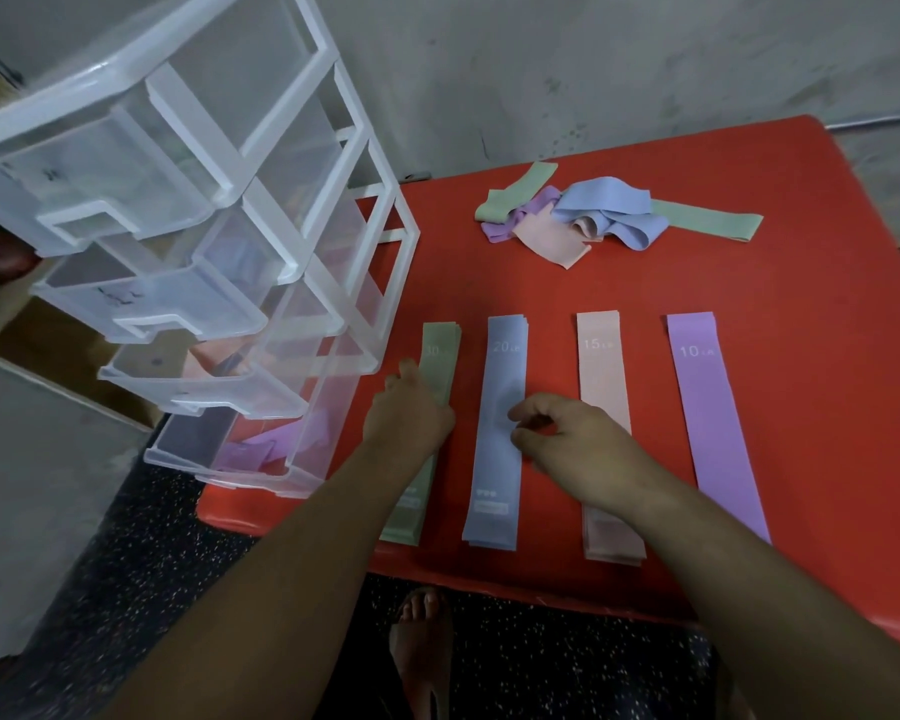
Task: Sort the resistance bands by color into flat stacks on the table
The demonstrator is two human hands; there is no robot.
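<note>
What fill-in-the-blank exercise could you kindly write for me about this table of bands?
1. The flat stack marked 20 is ____.
2. The left hand rests on the ____ stack.
3. The purple stack is marked ____.
4. The jumbled pile lies on a ____ table.
Missing words: blue; green; 10; red.

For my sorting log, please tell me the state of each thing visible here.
Green elastic band stack: flat, partly covered.
Blue elastic band stack: flat, edges aligned.
Pink elastic band stack: flat.
Purple elastic band stack: flat.
Mixed-colour band pile: tangled, unsorted.
Clear plastic drawer unit: drawers pulled out.
Left hand: rests on the green stack.
Right hand: loosely curled, holding nothing.
</note>
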